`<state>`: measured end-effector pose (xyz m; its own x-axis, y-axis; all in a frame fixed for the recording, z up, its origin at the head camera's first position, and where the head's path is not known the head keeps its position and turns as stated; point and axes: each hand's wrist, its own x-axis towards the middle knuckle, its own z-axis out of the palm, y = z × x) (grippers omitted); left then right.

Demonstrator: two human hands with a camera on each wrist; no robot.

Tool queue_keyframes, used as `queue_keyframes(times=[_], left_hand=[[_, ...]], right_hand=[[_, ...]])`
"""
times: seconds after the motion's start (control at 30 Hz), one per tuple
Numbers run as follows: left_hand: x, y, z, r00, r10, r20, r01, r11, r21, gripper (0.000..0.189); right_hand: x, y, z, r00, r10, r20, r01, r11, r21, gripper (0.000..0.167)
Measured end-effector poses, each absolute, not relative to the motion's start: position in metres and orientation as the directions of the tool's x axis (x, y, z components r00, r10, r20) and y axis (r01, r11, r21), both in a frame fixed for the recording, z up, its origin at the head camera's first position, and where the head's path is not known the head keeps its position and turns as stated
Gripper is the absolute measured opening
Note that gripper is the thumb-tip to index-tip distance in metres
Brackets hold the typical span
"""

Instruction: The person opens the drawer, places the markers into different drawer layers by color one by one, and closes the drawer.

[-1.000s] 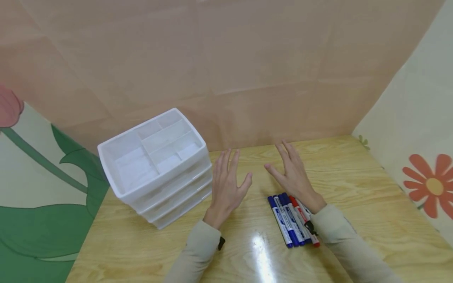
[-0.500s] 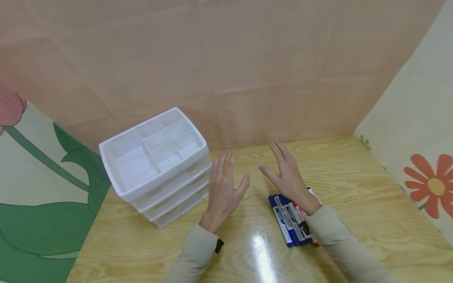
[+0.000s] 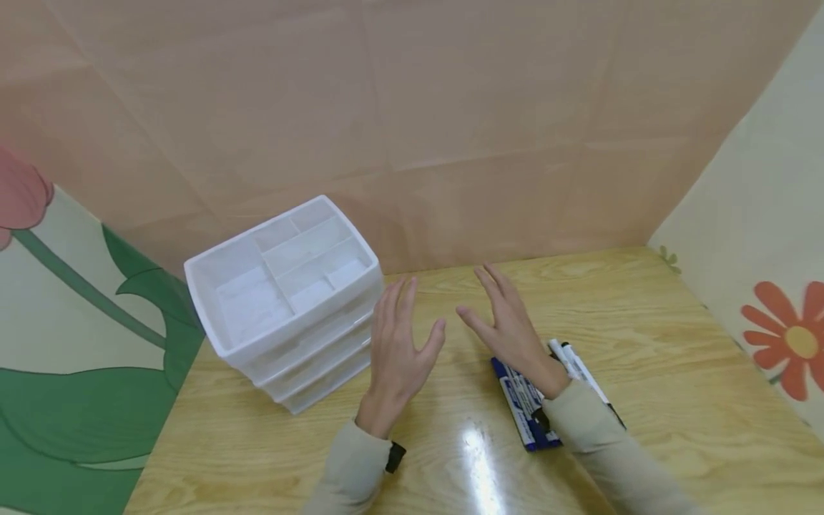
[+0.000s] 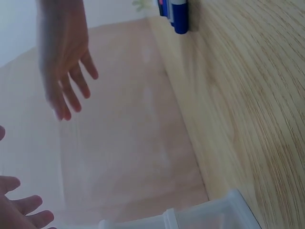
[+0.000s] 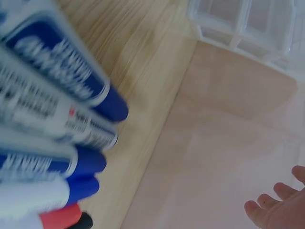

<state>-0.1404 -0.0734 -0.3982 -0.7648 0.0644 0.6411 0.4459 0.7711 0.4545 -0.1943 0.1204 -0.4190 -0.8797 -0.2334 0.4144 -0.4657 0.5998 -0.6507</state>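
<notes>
My left hand (image 3: 400, 354) hovers over the table with fingers straight and thumb spread, just right of the white drawer unit (image 3: 302, 322). Nothing is in it. Facing it, my right hand (image 3: 508, 329) is held with fingers extended and thumb apart, also holding nothing. Below the right wrist lies a row of markers (image 3: 513, 408), partly hidden by that wrist and sleeve. Blue caps show in the head view; the right wrist view also shows a red cap (image 5: 62, 217) and a black cap (image 5: 85, 222). White markers (image 3: 586, 372) with black ends lie to the right of the sleeve.
The drawer unit's top is a divided tray (image 3: 251, 304) with several compartments. A pinkish-brown sheet (image 3: 483, 143) covers the wall behind the wooden table (image 3: 682, 372). Flower-painted walls (image 3: 727, 214) rise at both sides.
Both hands have drifted left, the right one further. Its wrist now covers the red marker and uncovers the white ones to the right. The drawer unit and markers stay in place.
</notes>
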Motion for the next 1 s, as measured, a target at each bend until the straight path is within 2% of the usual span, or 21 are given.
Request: queue_keyframes(times=[0.6, 1.0], left_hand=[[-0.128, -0.087, -0.397, -0.702, -0.008, 0.713, 0.455, 0.764, 0.457, 0.066], [-0.119, -0.098, -0.394, -0.691, -0.068, 0.719, 0.444, 0.745, 0.497, 0.064]], right_hand=[[-0.183, 0.093, -0.418, -0.889, -0.266, 0.374, -0.458, 0.545, -0.702, 0.074], [-0.174, 0.08, -0.417, -0.891, -0.294, 0.345, -0.452, 0.518, -0.726, 0.073]])
